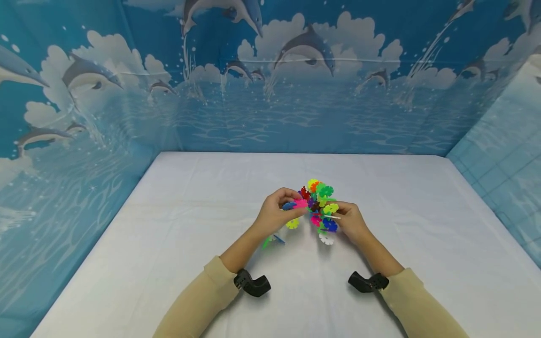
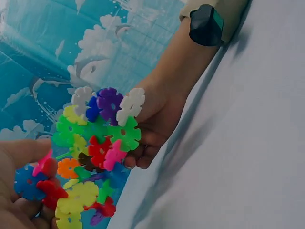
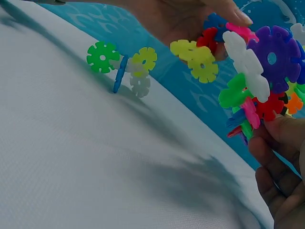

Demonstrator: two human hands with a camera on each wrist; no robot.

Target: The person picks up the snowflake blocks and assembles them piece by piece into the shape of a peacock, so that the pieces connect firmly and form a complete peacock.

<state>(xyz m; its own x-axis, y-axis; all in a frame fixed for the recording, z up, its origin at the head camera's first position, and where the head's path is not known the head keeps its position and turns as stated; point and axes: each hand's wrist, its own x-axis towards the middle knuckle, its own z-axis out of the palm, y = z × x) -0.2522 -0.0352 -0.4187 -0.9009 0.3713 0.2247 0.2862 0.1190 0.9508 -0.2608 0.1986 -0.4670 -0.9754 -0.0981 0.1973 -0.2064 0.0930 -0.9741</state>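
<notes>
My right hand (image 1: 351, 223) holds a cluster of plastic snowflake discs (image 2: 100, 151) in many colours, slotted together at various angles and lifted off the table. Its thumb and fingers pinch the cluster near a red disc (image 3: 270, 106). Between the thumb and fingers of my left hand (image 1: 272, 213) is a smaller group of discs: pink (image 1: 300, 203), blue (image 2: 29, 183), red (image 2: 52, 193) and yellow (image 3: 202, 64). This group lies right beside the cluster; whether the two are joined, I cannot tell.
A small assembly of green, blue, white and yellow discs (image 3: 121, 71) lies on the white-covered table (image 1: 190, 211), near my left forearm. Dolphin-print curtains (image 1: 279, 117) stand behind the table and along both sides. Each wrist wears a black camera (image 1: 253, 284).
</notes>
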